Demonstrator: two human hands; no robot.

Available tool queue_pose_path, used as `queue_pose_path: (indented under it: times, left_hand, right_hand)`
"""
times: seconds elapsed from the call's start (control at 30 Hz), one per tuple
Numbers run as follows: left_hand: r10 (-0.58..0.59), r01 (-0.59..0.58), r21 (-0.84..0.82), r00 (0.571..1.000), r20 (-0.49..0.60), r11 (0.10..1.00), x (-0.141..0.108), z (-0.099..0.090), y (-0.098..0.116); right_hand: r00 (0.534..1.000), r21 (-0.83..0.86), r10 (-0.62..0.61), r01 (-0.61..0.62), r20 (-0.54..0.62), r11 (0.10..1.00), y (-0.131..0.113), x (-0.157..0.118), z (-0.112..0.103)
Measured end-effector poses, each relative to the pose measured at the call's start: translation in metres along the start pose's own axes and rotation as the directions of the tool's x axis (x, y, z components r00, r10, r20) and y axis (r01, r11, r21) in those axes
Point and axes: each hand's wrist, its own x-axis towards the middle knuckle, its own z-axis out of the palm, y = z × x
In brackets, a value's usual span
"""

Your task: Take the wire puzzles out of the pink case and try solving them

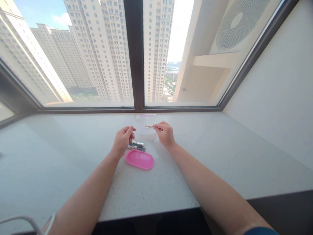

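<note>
My right hand (pixel 166 133) pinches a small, thin metallic piece (pixel 148 126), its free end pointing left; its exact kind is too small to make out. Behind that piece stands a clear plastic container (pixel 144 121) with a pink strip at its far side. To the left, my left hand (pixel 124 138) is closed, thumb against curled fingers, and whatever it may hold is hidden. Just below its fingertips lies a small pile of silvery and dark metal tools (pixel 138 146), partly covered by the hand. A pink oval lid or shallow tray (pixel 140 159) rests nearer to me.
A pale speckled counter (pixel 146 192) spans the view, with its front edge close to me. Dark-framed windows (pixel 138 65) rise behind it, and a white wall (pixel 276 98) bounds the right. At lower left a white cable (pixel 24 218) crosses near my left forearm.
</note>
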Motion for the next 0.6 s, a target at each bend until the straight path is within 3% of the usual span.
queue_pose_path:
  times: [0.3, 0.47, 0.6]
  left_hand:
    - [0.049, -0.052, 0.096, 0.998, 0.035, 0.994, -0.0002, 0.0007, -0.0021]
    - [0.030, -0.048, 0.165, 0.993, 0.111, 0.985, -0.0014, 0.0030, -0.0028]
    - [0.024, -0.065, 0.294, 0.990, 0.142, 0.954, -0.0011, 0.0007, -0.0019]
  right_hand:
    - [1.000, 0.035, -0.006, 0.006, 0.002, 0.999, 0.0011, -0.0007, 0.0009]
    - [1.000, 0.052, 0.001, -0.002, 0.018, 0.999, 0.0022, -0.0015, 0.0015]
    - [1.000, 0.029, 0.007, -0.008, 0.019, 1.000, 0.0036, -0.0010, 0.0013]
